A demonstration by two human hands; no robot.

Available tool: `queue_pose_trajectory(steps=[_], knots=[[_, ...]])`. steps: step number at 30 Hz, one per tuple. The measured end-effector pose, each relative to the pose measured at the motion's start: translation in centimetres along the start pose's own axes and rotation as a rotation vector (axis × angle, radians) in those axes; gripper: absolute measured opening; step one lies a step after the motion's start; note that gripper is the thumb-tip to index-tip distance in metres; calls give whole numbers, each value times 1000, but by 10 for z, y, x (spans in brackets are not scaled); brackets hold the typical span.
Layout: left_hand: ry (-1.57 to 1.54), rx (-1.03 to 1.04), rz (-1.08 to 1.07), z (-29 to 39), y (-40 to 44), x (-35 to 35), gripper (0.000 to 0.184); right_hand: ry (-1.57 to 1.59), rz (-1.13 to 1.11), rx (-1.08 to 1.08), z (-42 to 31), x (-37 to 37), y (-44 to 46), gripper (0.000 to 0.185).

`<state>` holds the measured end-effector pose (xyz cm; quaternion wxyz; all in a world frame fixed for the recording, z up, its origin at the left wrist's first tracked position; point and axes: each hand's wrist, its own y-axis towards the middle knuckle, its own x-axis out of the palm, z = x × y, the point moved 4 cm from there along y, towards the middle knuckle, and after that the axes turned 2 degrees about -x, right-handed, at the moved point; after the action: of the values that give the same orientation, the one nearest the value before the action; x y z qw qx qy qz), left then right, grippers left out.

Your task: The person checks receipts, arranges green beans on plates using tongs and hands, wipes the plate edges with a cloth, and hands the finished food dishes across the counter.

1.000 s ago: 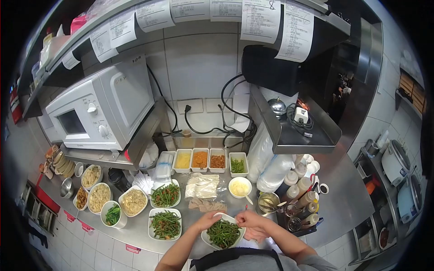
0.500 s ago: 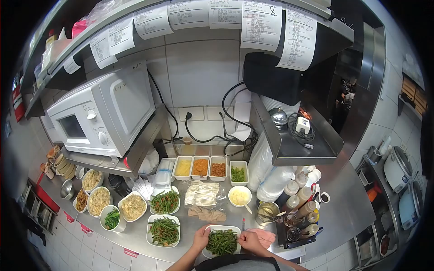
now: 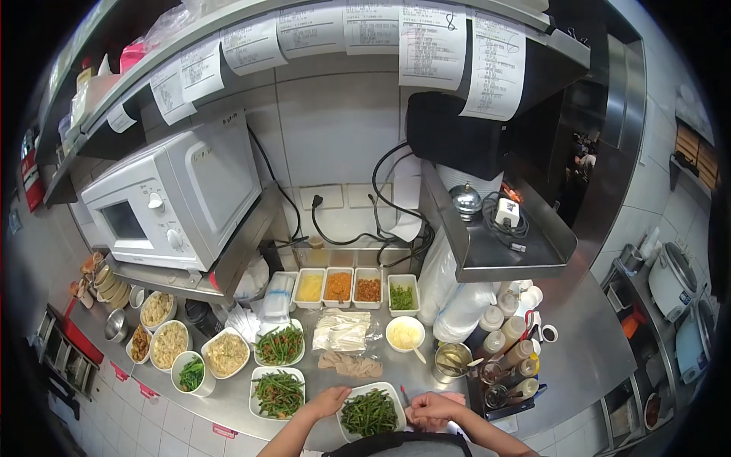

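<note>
A white square bowl of green beans [image 3: 370,412] sits at the counter's front edge, before my body. My left hand [image 3: 329,402] grips its upper left rim. Just off its right side, my right hand [image 3: 432,410] is closed, fingers pinched round the lower end of a slim red pen [image 3: 404,393]. A pink cloth [image 3: 456,397] lies partly hidden behind that hand. To the left stand two more bowls of green beans, one nearer [image 3: 277,393] and one farther [image 3: 279,343].
Fried rice bowls [image 3: 169,344] and a cup of leafy greens [image 3: 192,375] stand left. Topping tubs [image 3: 339,287] line the back, with wooden cutlery [image 3: 343,330] before them. A white bowl with a spoon [image 3: 405,333], a metal pot [image 3: 452,361] and sauce bottles [image 3: 514,353] stand right.
The bowl between my hands has turned slightly and shifted left. My right hand has left its rim and moved right; the red pen has moved toward me and tilted.
</note>
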<state>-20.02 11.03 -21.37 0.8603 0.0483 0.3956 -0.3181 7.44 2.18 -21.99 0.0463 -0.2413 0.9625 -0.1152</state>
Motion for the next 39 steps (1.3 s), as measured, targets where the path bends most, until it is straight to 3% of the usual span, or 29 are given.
queue_pose_trajectory(steps=[1,4,5,8,9,12,13,16,17,19,21,24,26,28,29,32,33,37,39], knots=[[56,8,-12,0,-5,-4,38,-64,49,-43,0,-5,0,14],[-462,-313,-245,10,-36,-15,40,-331,235,-130,-15,0,-5,21],[-558,-337,-248,12,-43,-16,40,-670,149,-391,-6,7,-3,28],[-772,-359,-202,6,-57,-8,41,-853,113,-445,7,26,-4,31],[-788,-330,-157,-1,-57,-1,41,-818,87,-284,-11,27,-9,26],[-857,-237,-5,-11,-56,20,39,-201,487,-95,12,0,-7,21],[-882,-201,51,-9,-53,26,39,148,611,-55,20,-10,-8,21],[-934,-207,103,27,-45,23,37,1004,254,-509,-24,-7,-1,14],[-903,-184,83,44,-40,21,37,1116,373,-385,-45,5,-5,17],[-844,-139,47,76,-29,17,36,1146,355,-382,-48,11,3,26],[-822,-115,14,88,-13,24,36,1526,90,-472,-30,9,20,37],[-780,-105,34,102,-7,15,34,1372,269,-184,-25,28,-6,46],[-781,-123,71,100,-6,12,33,1179,220,-117,-41,28,-17,65],[-810,-165,108,82,-9,9,32,1255,54,-14,-39,18,-37,73],[-833,-178,98,83,-14,3,33,1195,122,-55,-60,15,-45,81],[-830,-196,73,99,-27,-19,35,1109,202,-164,-73,0,-42,81],[-786,-190,66,105,-27,-21,35,1223,76,-217,-81,4,-33,75],[-828,-137,2,102,-16,3,35,1203,376,-84,-51,27,-2,63],[-843,-195,26,105,-24,-3,35,1102,316,-95,-48,34,-7,63]])
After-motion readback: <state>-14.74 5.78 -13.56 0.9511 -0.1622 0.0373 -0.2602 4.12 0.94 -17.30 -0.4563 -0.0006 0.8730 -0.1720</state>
